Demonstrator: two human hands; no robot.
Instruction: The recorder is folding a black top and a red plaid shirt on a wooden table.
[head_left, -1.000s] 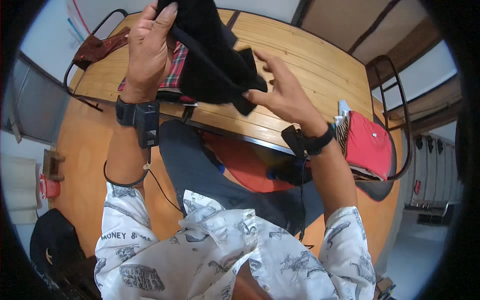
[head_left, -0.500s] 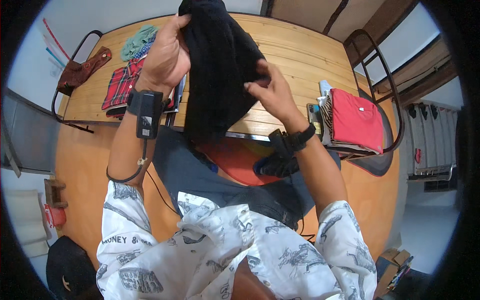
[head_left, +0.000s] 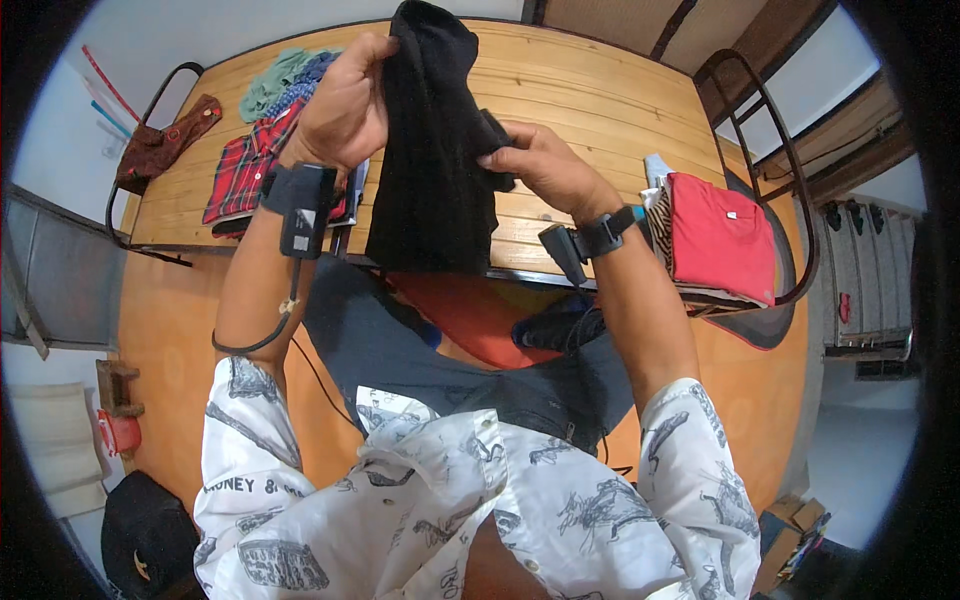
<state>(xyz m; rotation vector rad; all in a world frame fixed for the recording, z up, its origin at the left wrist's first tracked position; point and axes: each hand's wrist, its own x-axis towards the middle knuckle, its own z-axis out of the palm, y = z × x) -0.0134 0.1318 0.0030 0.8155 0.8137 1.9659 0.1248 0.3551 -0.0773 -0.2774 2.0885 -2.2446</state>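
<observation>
A black cloth garment (head_left: 430, 170) hangs in front of me over the near edge of the wooden table (head_left: 590, 100); its exact kind I cannot make out. My left hand (head_left: 345, 105) grips its upper left edge, fingers behind the fabric and thumb in front. With my right hand (head_left: 545, 165) I pinch a fold at its right side, between thumb and fingers. The lower part of the cloth drops loose toward my knees. Both wrists wear black straps with small devices.
To the left lie a folded red plaid shirt (head_left: 250, 165), a crumpled green cloth (head_left: 280, 80) and a brown patterned cloth (head_left: 170, 140). A folded pink-red shirt (head_left: 720, 235) tops a clothes stack at right. Black metal rails (head_left: 780, 170) bound the table's ends.
My right hand has closed on the garment's right side, where its fingers were apart before. The cloth now hangs narrower and straighter, its top a little lower and further right.
</observation>
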